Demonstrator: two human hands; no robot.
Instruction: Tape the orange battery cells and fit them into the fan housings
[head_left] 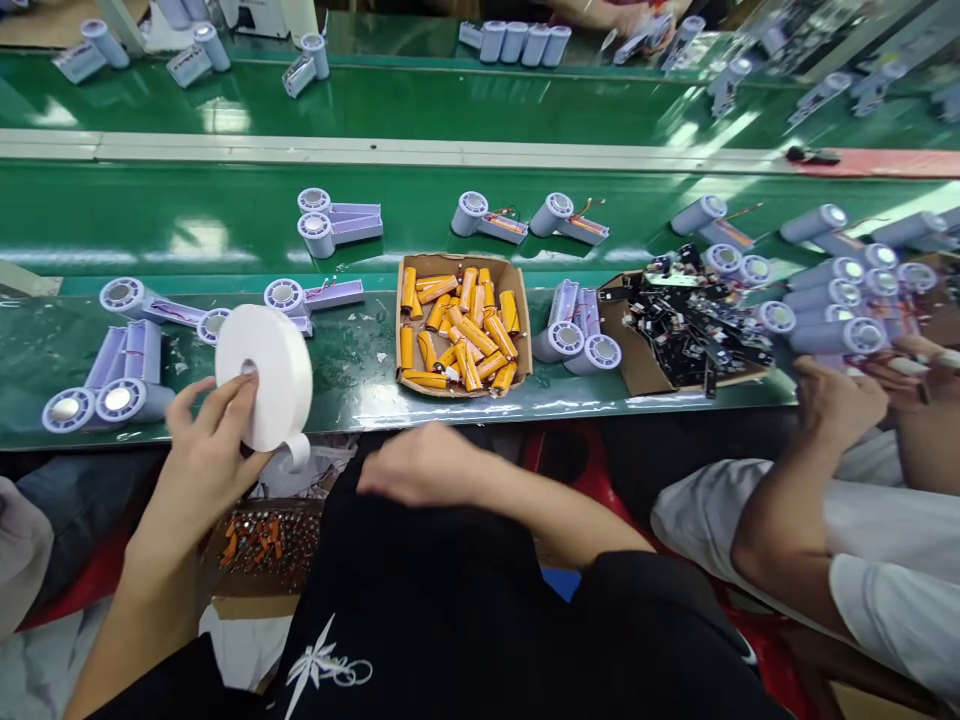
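Observation:
My left hand (206,440) grips a large roll of white tape (274,385), with fingertips in its core hole. A short loose end of tape curls at the bottom of the roll. Over my lap, just in front of the bench edge, my right hand (420,465) is closed and slightly blurred; anything inside its fingers is hidden. Between and beyond my hands sits a cardboard tray (465,388) of orange-wrapped cylindrical batteries (474,332). Lavender plastic housings with round, vented ends, such as this housing (124,400), lie left of the tape roll.
Right of the batteries stand two more housings (574,335) and a cardboard box (645,365) heaped with small black circuit parts (694,315). A co-worker's hands (844,400) work at the far right. More housings line the green belt (420,220). Below hangs a box of small parts (262,550).

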